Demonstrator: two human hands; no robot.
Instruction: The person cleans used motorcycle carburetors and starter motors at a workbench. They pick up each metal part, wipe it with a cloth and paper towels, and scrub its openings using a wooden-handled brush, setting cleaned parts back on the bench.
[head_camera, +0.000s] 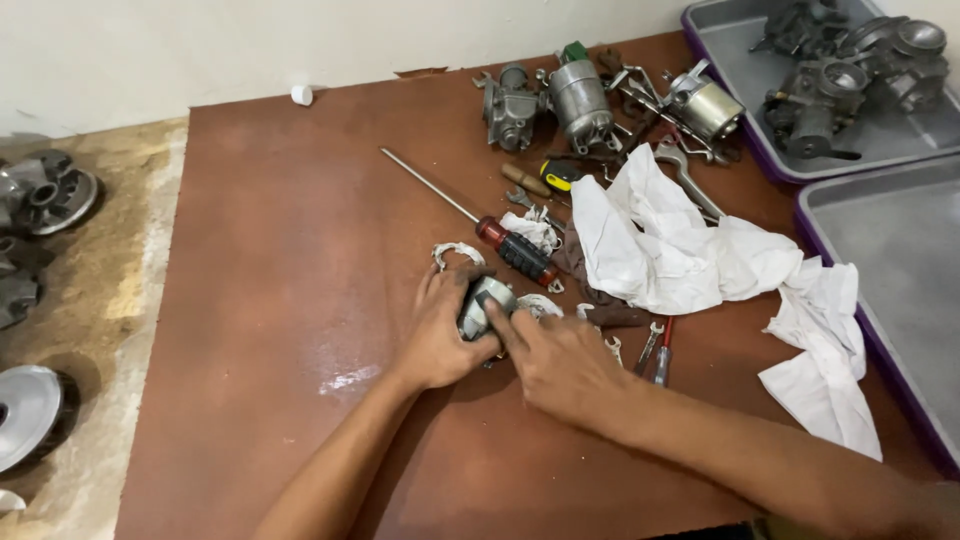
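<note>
**Both hands closed on a small metal part at mid-worktop**

Head view, looking down on a brown worktop (300, 250). Left hand (440, 335) wrapped around a small grey metal part (484, 303), fingers curled over its left side and gripping it from above and behind. Right hand (560, 365) pressed in from the right, forefinger laid along the part's lower edge, other fingers bent and touching it; both hands in contact, neither released. Part pinned between the two hands, resting on or just above the worktop, its long axis running roughly from lower left to upper right, upper end poking out past the left fingers. Left hand covering more of it; right hand reaching only its near edge.

Just beyond the part, a red-and-black-handled screwdriver (515, 250) lying slantwise, shaft pointing up and left, handle end close to the hands. Torn bits of white gasket or tape around it. To the right, a crumpled white rag (690, 255) spread toward the worktop edge, a couple of small spanners (655, 345) just beside the right wrist. Farther back, a cluster of grey carburettors (580, 100) and loose tools. At far right, two grey trays with purple rims (900, 240), the upper one holding more carburettor bodies. Off the worktop at left, round metal engine parts (45, 195) on the floor.
</note>
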